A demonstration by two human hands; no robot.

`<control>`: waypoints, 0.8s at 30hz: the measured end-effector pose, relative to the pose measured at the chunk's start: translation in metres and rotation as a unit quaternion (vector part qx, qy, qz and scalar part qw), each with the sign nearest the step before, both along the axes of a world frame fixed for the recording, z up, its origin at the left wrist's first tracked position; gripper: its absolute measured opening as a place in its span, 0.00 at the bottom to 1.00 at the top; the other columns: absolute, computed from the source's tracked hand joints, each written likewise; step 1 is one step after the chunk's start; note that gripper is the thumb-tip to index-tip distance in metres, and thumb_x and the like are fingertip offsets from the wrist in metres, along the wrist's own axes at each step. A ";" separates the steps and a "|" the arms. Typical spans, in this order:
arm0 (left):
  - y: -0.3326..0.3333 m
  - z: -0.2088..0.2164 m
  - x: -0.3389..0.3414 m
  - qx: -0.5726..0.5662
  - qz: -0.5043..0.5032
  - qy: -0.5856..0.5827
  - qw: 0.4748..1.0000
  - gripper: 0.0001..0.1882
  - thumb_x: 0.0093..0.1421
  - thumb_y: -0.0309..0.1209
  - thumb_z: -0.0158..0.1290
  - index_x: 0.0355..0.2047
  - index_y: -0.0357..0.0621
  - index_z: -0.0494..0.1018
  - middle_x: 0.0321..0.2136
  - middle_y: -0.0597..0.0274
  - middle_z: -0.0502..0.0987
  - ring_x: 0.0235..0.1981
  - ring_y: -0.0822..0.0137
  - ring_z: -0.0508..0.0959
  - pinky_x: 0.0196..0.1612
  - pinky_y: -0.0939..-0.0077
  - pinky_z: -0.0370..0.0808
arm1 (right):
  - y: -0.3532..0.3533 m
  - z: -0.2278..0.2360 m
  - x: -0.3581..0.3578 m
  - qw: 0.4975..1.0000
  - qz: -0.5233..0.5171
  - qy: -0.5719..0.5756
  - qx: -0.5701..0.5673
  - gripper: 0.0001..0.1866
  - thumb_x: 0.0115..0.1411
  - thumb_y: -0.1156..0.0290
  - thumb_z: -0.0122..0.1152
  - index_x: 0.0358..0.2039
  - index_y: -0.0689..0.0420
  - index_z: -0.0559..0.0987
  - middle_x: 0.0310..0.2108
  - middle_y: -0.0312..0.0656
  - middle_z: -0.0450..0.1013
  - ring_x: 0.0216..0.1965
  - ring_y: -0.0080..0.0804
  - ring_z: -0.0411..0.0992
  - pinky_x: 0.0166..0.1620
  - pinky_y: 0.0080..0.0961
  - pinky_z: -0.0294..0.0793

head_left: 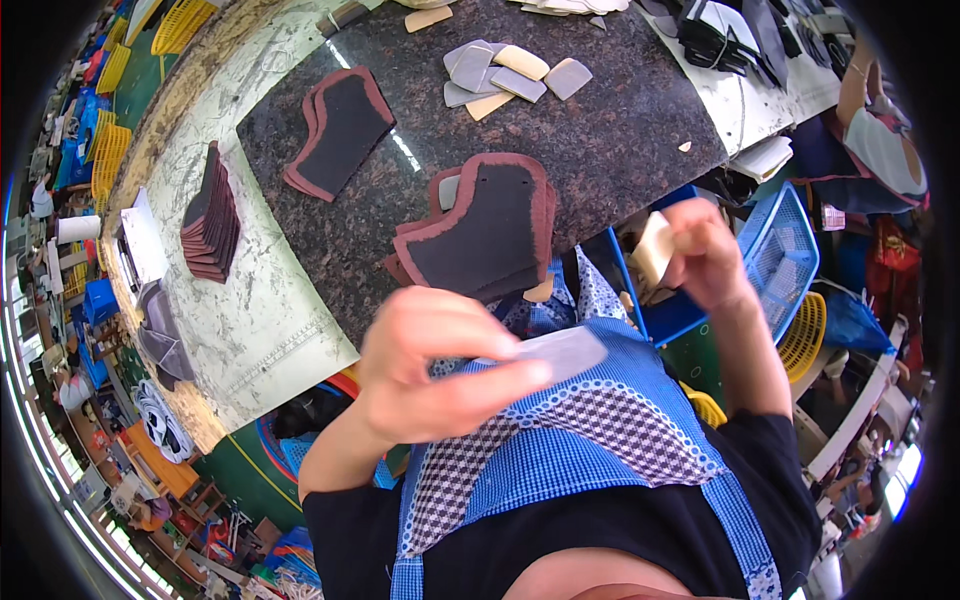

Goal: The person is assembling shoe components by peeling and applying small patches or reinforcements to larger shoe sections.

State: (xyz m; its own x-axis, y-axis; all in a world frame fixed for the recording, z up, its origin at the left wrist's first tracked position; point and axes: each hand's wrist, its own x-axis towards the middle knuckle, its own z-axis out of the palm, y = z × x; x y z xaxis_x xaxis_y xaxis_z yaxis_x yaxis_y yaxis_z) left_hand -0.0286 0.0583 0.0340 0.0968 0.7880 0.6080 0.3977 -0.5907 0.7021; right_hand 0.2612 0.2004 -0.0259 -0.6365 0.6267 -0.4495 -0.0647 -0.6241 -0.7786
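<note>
Left hand pinching grey piece — long axis rightward, right hand gripping cream piece — near-upright

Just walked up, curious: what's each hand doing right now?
Left hand: closed, holding a pale grey piece.
Right hand: closed, holding a cream piece.

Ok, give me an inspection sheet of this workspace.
Surface: dark speckled stone slab on stained white tabletop.
Work pieces: maroon-edged black panels in two piles; gray and tan pads beyond.
Clutter: fanned stack at left; black pieces at upper right.
Hands: left hand pinches a pale gray piece; right hand holds a cream pad.
Cables: nothing clearly seen.
Surroundings: blue basket at right, yellow baskets at left, another person at upper right.
</note>
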 end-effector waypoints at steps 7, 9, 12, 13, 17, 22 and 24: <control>0.014 -0.019 -0.008 -0.387 0.011 -0.379 0.840 0.09 0.61 0.21 0.62 0.41 0.35 0.77 0.35 0.64 0.80 0.33 0.79 0.78 0.39 0.84 0.75 | -0.002 0.013 -0.013 0.911 0.171 -0.293 0.233 0.22 0.63 0.56 0.65 0.25 0.65 0.81 0.18 0.35 0.72 0.19 0.19 0.69 0.23 0.22 0.65; 0.029 -0.025 -0.014 -0.405 0.002 -0.353 0.844 0.09 0.62 0.24 0.62 0.42 0.36 0.77 0.34 0.65 0.81 0.34 0.79 0.79 0.39 0.84 0.76 | -0.009 0.041 -0.065 0.973 0.144 -0.093 0.155 0.16 0.65 0.59 0.63 0.36 0.62 0.82 0.25 0.33 0.76 0.21 0.16 0.71 0.24 0.15 0.67; 0.048 -0.033 -0.009 -0.402 0.098 -0.279 0.867 0.07 0.61 0.22 0.61 0.39 0.34 0.77 0.30 0.63 0.80 0.29 0.77 0.78 0.34 0.82 0.77 | -0.008 0.027 -0.104 0.971 0.117 -0.133 0.159 0.14 0.67 0.64 0.61 0.32 0.63 0.81 0.20 0.35 0.75 0.20 0.15 0.71 0.22 0.15 0.67; 0.052 -0.038 -0.010 -0.399 0.110 -0.239 0.878 0.14 0.62 0.24 0.61 0.46 0.36 0.73 0.31 0.63 0.79 0.29 0.77 0.78 0.35 0.83 0.78 | -0.007 0.023 -0.108 0.971 0.116 -0.133 0.158 0.14 0.67 0.64 0.61 0.32 0.63 0.81 0.20 0.35 0.75 0.20 0.15 0.71 0.22 0.15 0.67; 0.059 -0.055 -0.006 -0.363 0.155 -0.186 0.900 0.27 0.62 0.24 0.61 0.57 0.42 0.60 0.31 0.62 0.77 0.28 0.75 0.79 0.32 0.84 0.78 | -0.005 0.016 -0.117 0.954 0.087 -0.208 0.198 0.17 0.68 0.64 0.59 0.27 0.65 0.79 0.17 0.36 0.73 0.18 0.17 0.71 0.22 0.18 0.69; 0.062 -0.065 -0.006 -0.354 0.176 -0.127 0.910 0.24 0.61 0.23 0.62 0.54 0.41 0.64 0.30 0.62 0.75 0.26 0.77 0.78 0.27 0.84 0.76 | -0.004 0.010 -0.125 0.940 0.072 -0.249 0.221 0.19 0.65 0.65 0.61 0.20 0.63 0.74 0.15 0.37 0.72 0.17 0.19 0.69 0.21 0.22 0.68; 0.064 -0.067 -0.006 -0.340 0.179 -0.083 0.920 0.23 0.60 0.23 0.63 0.52 0.41 0.65 0.31 0.62 0.74 0.25 0.79 0.76 0.25 0.83 0.75 | -0.002 0.003 -0.128 0.910 0.070 -0.277 0.300 0.19 0.63 0.66 0.62 0.18 0.61 0.72 0.14 0.35 0.69 0.17 0.19 0.66 0.21 0.23 0.65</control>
